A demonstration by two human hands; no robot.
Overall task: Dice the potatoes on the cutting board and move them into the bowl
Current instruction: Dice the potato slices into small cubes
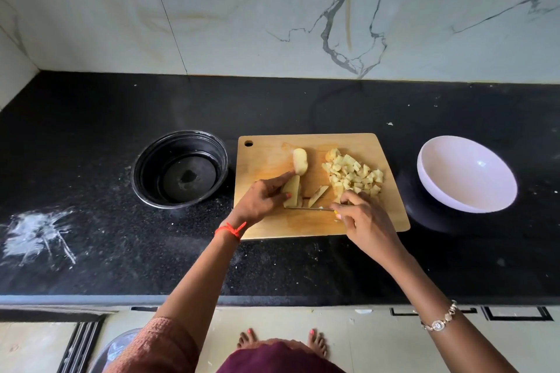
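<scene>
Potato wedge (291, 195): stood on the cutting board (321, 227), pinned within the left hand's grasp.
Left hand (263, 201): fingers and thumb were curled round the potato wedge; the forefinger reached beyond it, ending next to the potato half (300, 160).
Right hand (362, 218): fingers were clamped round the handle of the knife (306, 208), of which only a yellow trace showed.
Knife: the blade ran from the right hand's grasp across to the near foot of the potato wedge, low over the board.
Potato strip (318, 196): lay between the two grasps, just beyond the blade.
Potato half: lay just beyond the left hand's grasp, skin side up.
Diced potato (354, 174): was heaped just beyond the right hand's grasp, on the board.
White bowl (466, 179): stood off the board, well outward of the right hand's grasp.
Black bowl (151, 166): stood off the board, outward of the left hand's grasp.
Countertop (121, 266): black, carried a white smear (36, 233) far outward of the left hand.
Wrists: a red thread (231, 229) on the left, a bracelet (441, 320) on the right.
</scene>
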